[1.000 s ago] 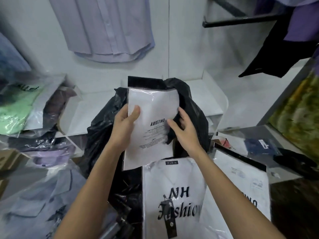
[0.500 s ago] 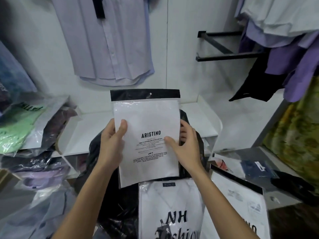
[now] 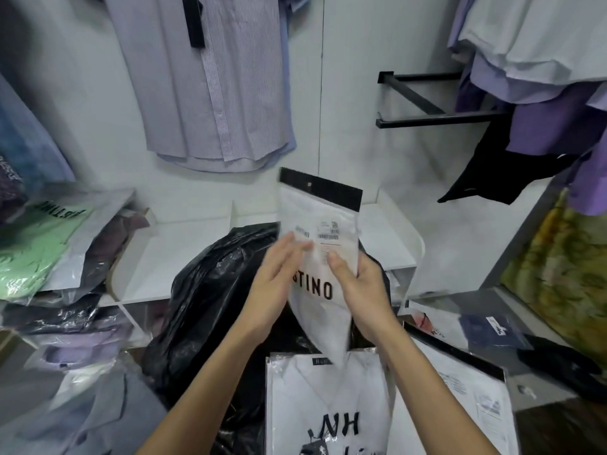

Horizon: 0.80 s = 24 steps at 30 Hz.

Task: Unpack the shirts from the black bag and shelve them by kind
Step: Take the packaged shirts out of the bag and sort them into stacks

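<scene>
White packaged shirt (image 3: 320, 257) is up over the black bag (image 3: 210, 290), black header strip on top, pkg turned partly edge-on. Right hand (image 3: 361, 287) grips its right edge, thumb on front. Left hand (image 3: 276, 280) lies flat on the front w/ fingers straight, blurred. Looks light, floppy, and the plastic sleeve prob slick, so best held by 2 side edges or the stiffer header. 2 more packs sit just below the bag; white shelf (image 3: 184, 251) behind it.

White panelled wall (image 3: 361, 44), black wall rail (image 3: 437, 119), white shelf (image 3: 184, 257)
</scene>
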Available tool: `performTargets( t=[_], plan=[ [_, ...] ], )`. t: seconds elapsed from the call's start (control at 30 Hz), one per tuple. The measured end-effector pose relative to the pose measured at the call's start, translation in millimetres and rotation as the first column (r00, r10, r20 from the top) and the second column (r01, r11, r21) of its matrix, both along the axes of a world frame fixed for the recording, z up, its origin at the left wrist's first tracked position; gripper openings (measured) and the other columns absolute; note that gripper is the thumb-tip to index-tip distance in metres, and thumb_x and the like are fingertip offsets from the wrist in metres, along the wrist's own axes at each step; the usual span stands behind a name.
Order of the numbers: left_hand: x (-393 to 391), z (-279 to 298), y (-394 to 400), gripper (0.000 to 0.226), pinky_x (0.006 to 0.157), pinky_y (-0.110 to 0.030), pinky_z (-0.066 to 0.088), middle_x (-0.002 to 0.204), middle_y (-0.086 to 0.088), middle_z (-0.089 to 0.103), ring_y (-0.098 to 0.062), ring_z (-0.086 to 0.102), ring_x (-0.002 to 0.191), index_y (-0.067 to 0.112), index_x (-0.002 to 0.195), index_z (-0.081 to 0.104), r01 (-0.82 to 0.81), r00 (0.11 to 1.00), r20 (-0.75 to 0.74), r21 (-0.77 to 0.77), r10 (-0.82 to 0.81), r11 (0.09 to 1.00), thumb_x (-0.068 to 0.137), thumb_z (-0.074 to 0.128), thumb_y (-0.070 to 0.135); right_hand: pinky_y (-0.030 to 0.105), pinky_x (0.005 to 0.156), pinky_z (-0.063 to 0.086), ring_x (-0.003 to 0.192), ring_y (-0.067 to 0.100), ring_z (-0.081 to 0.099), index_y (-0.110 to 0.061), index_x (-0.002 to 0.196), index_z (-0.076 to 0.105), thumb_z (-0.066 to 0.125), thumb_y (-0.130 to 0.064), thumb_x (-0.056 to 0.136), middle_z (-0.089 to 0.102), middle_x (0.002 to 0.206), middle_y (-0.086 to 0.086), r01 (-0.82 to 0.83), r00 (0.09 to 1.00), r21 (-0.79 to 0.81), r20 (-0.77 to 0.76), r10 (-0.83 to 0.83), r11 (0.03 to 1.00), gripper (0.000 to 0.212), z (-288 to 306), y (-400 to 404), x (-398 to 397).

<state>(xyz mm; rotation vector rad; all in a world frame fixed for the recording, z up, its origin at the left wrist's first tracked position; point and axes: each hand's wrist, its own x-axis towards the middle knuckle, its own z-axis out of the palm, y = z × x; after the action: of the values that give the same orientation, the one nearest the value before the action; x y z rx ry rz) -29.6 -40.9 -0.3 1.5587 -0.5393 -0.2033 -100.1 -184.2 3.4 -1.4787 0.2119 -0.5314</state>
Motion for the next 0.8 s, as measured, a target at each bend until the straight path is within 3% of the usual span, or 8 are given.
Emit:
performTargets(
  t=[0.07, 0.13, 0.23, 0.33, 0.43, 0.6, 0.73, 0.8],
  plan=[
    [15, -4, 4, 0.05, 0.105, -0.019, 0.045, 0.147, 0.025, 0.046, 0.008, 0.044, 0.136, 0.05, 0.136, 0.054, -0.088, 0.996, 0.033, -0.016, 0.088, 0.996, 0.093, 0.073, 0.033, 0.033, 0.087, 0.06, 0.105, 0.017, 0.074, -0.02, 0.117, 0.072, 0.062, -0.017, 0.1, 0.078, 0.112, -0.002, -0.021, 1.0, 0.014, -0.003, 0.021, 1.0, 0.019, 4, -12, -7],
    [27, -7, 11, 0.066, 0.097, -0.019, 0.051, 0.141, 0.024, 0.055, 0.007, 0.054, 0.128, 0.037, 0.142, 0.048, -0.068, 0.995, -0.076, -0.053, 0.064, 0.996, 0.087, 0.081, 0.026, 0.036, 0.087, 0.061, 0.107, 0.021, 0.074, -0.016, 0.119, 0.071, 0.063, -0.021, 0.098, 0.078, 0.114, 0.002, -0.057, 0.998, 0.076, -0.001, 0.057, 0.995, 0.023, 9, -25, -14],
    [27, -11, 17, 0.049, 0.093, -0.041, 0.057, 0.123, -0.002, 0.074, -0.027, 0.07, 0.116, 0.018, 0.131, 0.064, 0.015, 0.974, -0.222, -0.079, -0.032, 0.997, 0.085, 0.08, 0.023, 0.041, 0.092, 0.059, 0.11, 0.023, 0.073, -0.015, 0.122, 0.07, 0.065, -0.028, 0.095, 0.077, 0.118, 0.003, -0.012, 1.0, 0.123, -0.011, 0.013, 0.992, 0.03, 8, -42, -24],
    [9, -17, 8, 0.04, 0.085, -0.047, 0.06, 0.114, -0.011, 0.077, -0.033, 0.074, 0.103, 0.012, 0.123, 0.067, -0.019, 0.963, -0.269, -0.119, -0.014, 0.993, 0.086, 0.078, 0.016, 0.04, 0.092, 0.059, 0.109, 0.018, 0.073, -0.021, 0.122, 0.069, 0.072, -0.022, 0.093, 0.077, 0.116, -0.003, 0.029, 0.997, 0.073, -0.071, -0.024, 0.997, 0.028, -7, -56, -36],
    [-5, -28, -9, 0.044, 0.084, -0.051, 0.061, 0.113, -0.012, 0.076, -0.034, 0.075, 0.101, 0.01, 0.122, 0.064, -0.056, 0.944, -0.33, -0.12, 0.013, 0.991, 0.083, 0.083, 0.017, 0.02, 0.082, 0.059, 0.104, 0.002, 0.072, -0.029, 0.123, 0.063, 0.086, -0.013, 0.081, 0.076, 0.113, -0.017, 0.066, 0.986, -0.035, -0.15, -0.07, 0.997, 0.05, -33, -67, -52],
    [-38, -55, -49, 0.029, 0.086, -0.04, 0.062, 0.112, -0.002, 0.075, -0.018, 0.075, 0.099, 0.019, 0.116, 0.061, 0.098, 0.93, -0.363, 0.112, -0.051, 0.989, 0.092, 0.074, 0.028, 0.035, 0.089, 0.058, 0.102, 0.011, 0.073, -0.024, 0.12, 0.065, 0.09, -0.024, 0.078, 0.077, 0.111, -0.007, 0.301, 0.907, -0.083, -0.282, -0.312, 0.95, 0.048, -82, -94, -95],
    [-59, -91, -81, 0.039, 0.093, -0.041, 0.059, 0.113, 0.004, 0.071, -0.012, 0.071, 0.101, 0.026, 0.118, 0.056, 0.301, 0.919, -0.354, 0.351, -0.173, 0.887, 0.084, 0.074, 0.025, 0.029, 0.069, 0.062, 0.083, 0.011, 0.077, -0.027, 0.105, 0.064, 0.086, -0.012, 0.081, 0.078, 0.093, -0.015, 0.489, 0.814, -0.004, -0.357, -0.458, 0.872, 0.035, -115, -116, -149],
    [-72, -109, -97, 0.042, 0.092, -0.035, 0.059, 0.112, 0.007, 0.07, -0.009, 0.07, 0.101, 0.027, 0.121, 0.054, 0.371, 0.907, -0.351, 0.398, -0.235, 0.839, 0.086, 0.075, 0.02, 0.04, 0.072, 0.065, 0.084, 0.018, 0.078, -0.023, 0.115, 0.063, 0.085, -0.014, 0.083, 0.079, 0.098, -0.005, 0.546, 0.756, 0.007, -0.436, -0.488, 0.838, 0.04, -135, -130, -173]
  ],
)
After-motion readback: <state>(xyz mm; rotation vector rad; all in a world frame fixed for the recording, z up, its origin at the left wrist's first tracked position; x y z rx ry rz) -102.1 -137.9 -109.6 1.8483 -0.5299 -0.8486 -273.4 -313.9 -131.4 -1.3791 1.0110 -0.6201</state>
